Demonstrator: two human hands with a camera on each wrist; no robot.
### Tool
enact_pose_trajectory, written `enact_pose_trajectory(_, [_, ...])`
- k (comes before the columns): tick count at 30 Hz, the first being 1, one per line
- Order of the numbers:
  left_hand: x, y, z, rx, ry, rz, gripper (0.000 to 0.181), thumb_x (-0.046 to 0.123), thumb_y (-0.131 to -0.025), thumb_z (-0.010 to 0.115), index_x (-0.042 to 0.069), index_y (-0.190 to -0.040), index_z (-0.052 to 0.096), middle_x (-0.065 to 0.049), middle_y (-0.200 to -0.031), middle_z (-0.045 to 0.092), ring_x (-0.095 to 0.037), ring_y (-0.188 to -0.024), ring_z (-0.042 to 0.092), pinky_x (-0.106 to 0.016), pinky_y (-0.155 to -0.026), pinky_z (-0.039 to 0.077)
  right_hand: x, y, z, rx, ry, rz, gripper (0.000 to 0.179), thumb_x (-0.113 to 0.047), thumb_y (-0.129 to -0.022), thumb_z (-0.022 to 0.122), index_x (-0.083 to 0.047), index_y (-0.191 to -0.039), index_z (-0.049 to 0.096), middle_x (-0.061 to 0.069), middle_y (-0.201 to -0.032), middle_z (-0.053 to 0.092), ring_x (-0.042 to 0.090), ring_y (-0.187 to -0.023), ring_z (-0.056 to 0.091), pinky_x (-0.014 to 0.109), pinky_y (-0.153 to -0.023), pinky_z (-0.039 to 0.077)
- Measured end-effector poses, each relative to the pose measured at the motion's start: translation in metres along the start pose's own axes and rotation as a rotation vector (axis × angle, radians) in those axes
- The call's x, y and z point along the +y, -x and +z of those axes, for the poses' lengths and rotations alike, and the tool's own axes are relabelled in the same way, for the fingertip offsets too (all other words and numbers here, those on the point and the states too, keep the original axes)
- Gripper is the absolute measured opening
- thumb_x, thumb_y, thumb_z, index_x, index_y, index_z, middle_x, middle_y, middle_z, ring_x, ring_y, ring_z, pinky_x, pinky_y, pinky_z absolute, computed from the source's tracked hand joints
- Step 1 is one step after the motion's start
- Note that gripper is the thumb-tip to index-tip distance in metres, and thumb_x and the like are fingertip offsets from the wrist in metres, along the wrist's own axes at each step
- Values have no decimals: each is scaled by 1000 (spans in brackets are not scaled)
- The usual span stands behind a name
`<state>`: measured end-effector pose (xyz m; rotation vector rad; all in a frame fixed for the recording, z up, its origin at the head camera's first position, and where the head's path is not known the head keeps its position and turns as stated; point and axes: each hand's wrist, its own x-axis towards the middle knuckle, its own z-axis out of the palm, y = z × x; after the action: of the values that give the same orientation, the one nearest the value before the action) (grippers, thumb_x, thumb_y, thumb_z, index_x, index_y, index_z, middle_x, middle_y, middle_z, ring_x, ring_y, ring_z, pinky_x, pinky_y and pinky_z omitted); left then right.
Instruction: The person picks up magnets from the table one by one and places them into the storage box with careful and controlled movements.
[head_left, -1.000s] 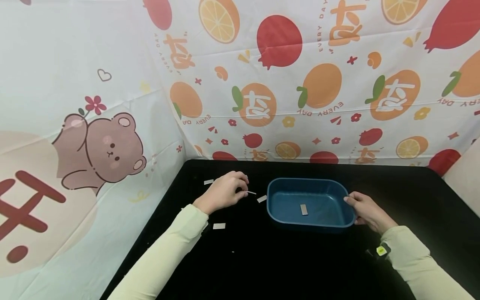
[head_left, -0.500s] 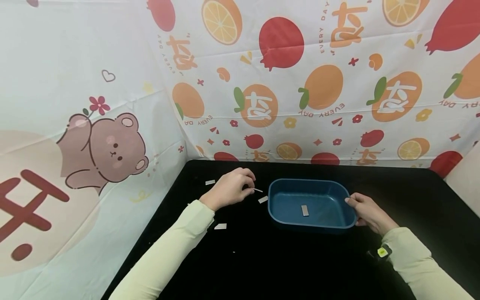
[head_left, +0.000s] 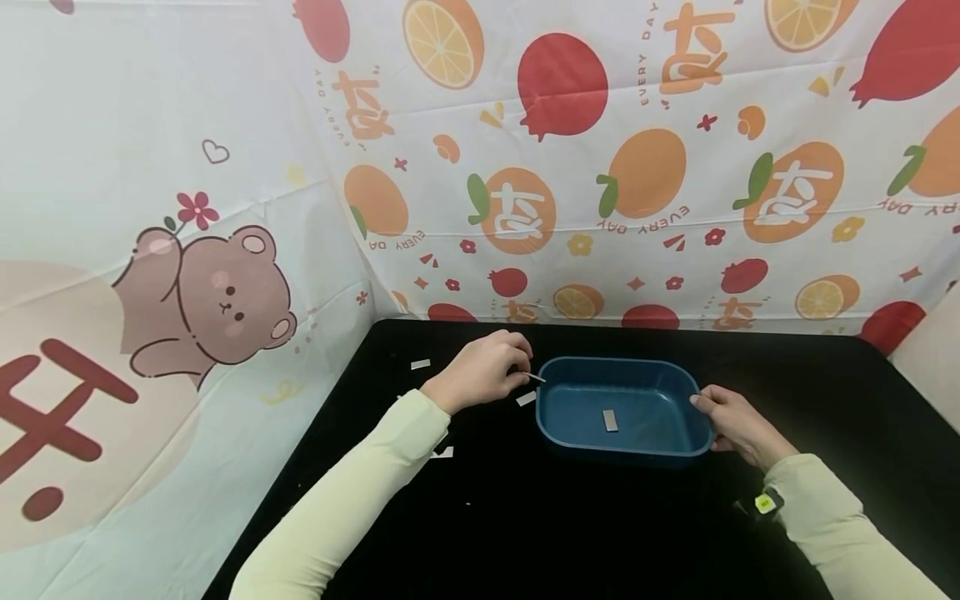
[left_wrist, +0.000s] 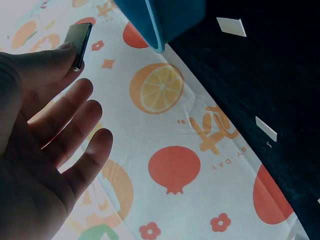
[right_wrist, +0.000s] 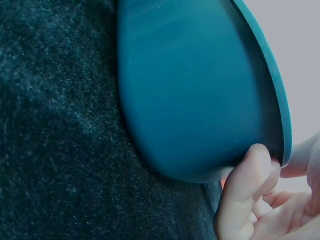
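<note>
My left hand (head_left: 482, 372) pinches a small flat silver rectangular block (left_wrist: 79, 41) between thumb and index finger. In the left wrist view its other fingers are spread apart from the block. The block's far end reaches the left rim of a blue plastic basin (head_left: 652, 417) in the head view; whether they touch I cannot tell. Inside the basin one silver block (head_left: 610, 420) lies on the bottom. My right hand (head_left: 738, 425) grips the basin's right end, with thumb and fingers on either side of the rim (right_wrist: 280, 100) in the right wrist view.
A pale flat block (head_left: 527, 399) lies just left of the basin. Another block (head_left: 421, 364) is at the back left of the black table (head_left: 570, 533), and a third (head_left: 444, 453) is partly hidden by the left sleeve. A fruit-print cloth (head_left: 570, 167) hangs behind.
My left hand has moved right and slightly back with the silver block, from left of the basin to its left rim. The right hand and basin stay in place.
</note>
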<state>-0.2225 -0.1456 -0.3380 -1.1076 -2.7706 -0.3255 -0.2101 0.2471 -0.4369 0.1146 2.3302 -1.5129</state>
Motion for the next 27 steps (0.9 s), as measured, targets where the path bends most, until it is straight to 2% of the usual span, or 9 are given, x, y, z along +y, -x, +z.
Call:
enact_pose_trajectory(14, [15,-23,-5,-69,-57,43,9,20,-92,70,15,-89,78,-1,-114,68,-16,-103,59,-29,-86,55,-1,-1,-1,3,14,10,29,-32,-107,39,-4,-106,48,-2,-69,46,13,-60,53,27,-56,51])
enact_pose_trajectory(21, [26,-35,-4,-130,-172,111,13,21,-94,68,16,-95,80,-2,-115,69,-18,-104,60,-30,-86,55,0,0,0,-2,6,10,29,-32,-107,40,-4,-105,48,-2,-69,46,12,-59,52,27,-56,51])
enact_pose_trajectory(27, [29,-40,-1,-163,-277,170,15,21,-95,65,18,-100,79,-1,-114,70,-19,-105,61,-32,-86,55,-2,1,1,2,5,2,26,-30,-106,40,-6,-101,48,-3,-68,46,10,-56,51,26,-54,50])
